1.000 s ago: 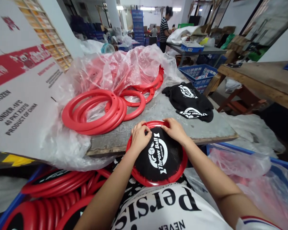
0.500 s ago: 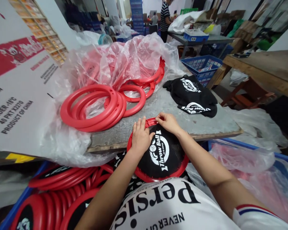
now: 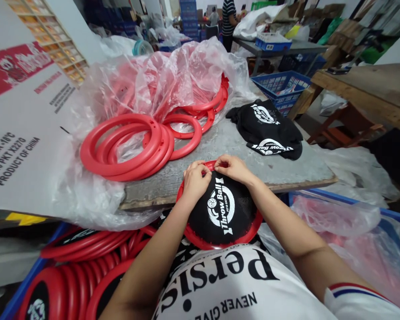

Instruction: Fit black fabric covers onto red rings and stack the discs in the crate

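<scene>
A red ring [image 3: 233, 242] lies tilted between my body and the table edge, with a black fabric disc [image 3: 240, 213] printed "Throw Ball" across it. At the ring's far left, my left hand [image 3: 197, 180] is closed, thumb and fingers pinching at the fabric's edge. My right hand [image 3: 231, 168] pinches the far edge of the fabric against the rim, just right of the left hand. A short stretch of bare red rim shows between the two hands. The fingertips hide exactly how the cloth meets the ring there.
Loose red rings [image 3: 123, 166] lie on the grey table [image 3: 220, 142], before a clear plastic bag [image 3: 173, 75] of more rings. Black printed fabric pieces [image 3: 270, 129] are piled at right. Finished-looking discs [image 3: 86, 249] fill a crate at lower left. A person [image 3: 229, 22] stands far behind.
My left hand has gone from lying flat with fingers stretched over the rim to a pinch at the fabric edge. My right hand has shifted slightly left, still pinching.
</scene>
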Available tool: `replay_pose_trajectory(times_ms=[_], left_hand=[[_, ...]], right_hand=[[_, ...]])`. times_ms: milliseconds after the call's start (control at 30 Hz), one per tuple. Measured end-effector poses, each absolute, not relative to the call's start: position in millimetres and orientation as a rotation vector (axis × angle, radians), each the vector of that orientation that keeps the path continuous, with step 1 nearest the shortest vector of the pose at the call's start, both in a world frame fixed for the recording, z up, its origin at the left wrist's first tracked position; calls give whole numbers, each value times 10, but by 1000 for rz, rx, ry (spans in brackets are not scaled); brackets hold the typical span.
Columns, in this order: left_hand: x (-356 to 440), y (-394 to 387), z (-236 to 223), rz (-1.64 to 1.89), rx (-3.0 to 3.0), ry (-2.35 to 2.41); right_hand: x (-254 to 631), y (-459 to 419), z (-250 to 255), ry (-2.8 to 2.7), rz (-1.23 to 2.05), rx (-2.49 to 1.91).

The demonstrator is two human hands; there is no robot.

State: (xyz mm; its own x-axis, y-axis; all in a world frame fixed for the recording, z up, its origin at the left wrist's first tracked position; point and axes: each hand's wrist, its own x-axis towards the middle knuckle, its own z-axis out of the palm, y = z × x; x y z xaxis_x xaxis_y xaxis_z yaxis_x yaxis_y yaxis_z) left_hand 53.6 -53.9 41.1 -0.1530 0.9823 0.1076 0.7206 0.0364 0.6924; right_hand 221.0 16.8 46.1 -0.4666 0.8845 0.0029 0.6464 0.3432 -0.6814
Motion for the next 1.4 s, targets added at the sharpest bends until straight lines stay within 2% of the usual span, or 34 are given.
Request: replay_pose_trajectory(times_ms=[333,933,1200,1400], left_hand=[[577,-526,312,1029,1672,1962],[654,-528,323,1051,1627,2062],[653,-423,305,720,1717,2218],[670,-419,264,743,1724,2272]], right_hand=[[2162,174,511,-2294,903,-1410],[2123,146,399,-2330,667,-1444],[2067,152,404,-2361,608,-1548],[2045,136,428,-2379,553,-1589]])
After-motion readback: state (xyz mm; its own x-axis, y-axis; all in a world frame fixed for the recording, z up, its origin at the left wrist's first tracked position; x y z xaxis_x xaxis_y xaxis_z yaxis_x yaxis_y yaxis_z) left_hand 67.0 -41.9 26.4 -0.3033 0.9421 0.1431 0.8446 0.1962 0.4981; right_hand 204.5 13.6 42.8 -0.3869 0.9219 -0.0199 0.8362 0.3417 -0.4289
